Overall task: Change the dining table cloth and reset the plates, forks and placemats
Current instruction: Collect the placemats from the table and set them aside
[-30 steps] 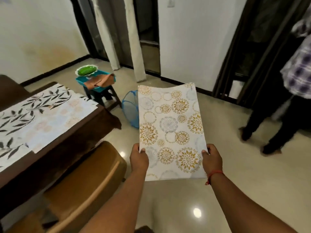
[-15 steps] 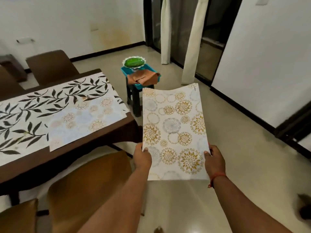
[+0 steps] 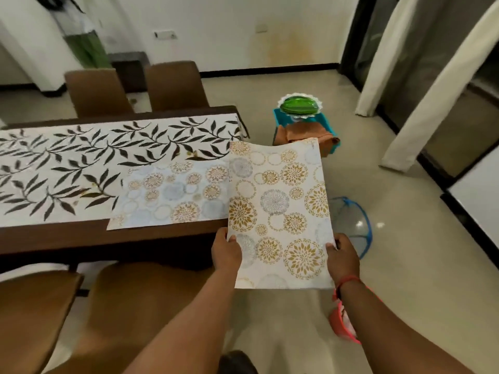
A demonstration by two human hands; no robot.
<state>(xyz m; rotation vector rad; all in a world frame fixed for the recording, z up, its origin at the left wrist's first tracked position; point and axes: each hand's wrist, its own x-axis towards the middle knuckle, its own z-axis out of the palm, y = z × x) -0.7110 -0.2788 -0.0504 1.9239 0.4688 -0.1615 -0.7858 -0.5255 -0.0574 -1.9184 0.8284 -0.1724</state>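
The placemat (image 3: 278, 211), white with gold and grey flower circles, is held in the air past the right end of the dining table (image 3: 81, 238), above the tiled floor. The left hand (image 3: 226, 252) pinches its left edge near the bottom corner, thumb on top and fingers curled under. The right hand (image 3: 343, 256) grips the right edge the same way, with a red thread round the wrist. The sheet's far end curls slightly upward, and its left side overlaps the table's corner in the view.

A second placemat (image 3: 172, 195) of the same pattern lies flat on the table near the front edge, on top of a white table cloth (image 3: 81, 163) printed with dark leaves. Brown cloth shows along the table's borders.

Two brown chairs (image 3: 135, 90) stand at the far side of the table and two (image 3: 89, 306) at the near side. Beyond the table's end, a teal stool (image 3: 326, 122) carries a folded orange cloth (image 3: 305, 133) and a green plate (image 3: 299, 105) on a white doily. A blue mesh basket (image 3: 353, 225) lies on the floor to the right of the held mat. Cream curtains (image 3: 421, 76) hang at the right.
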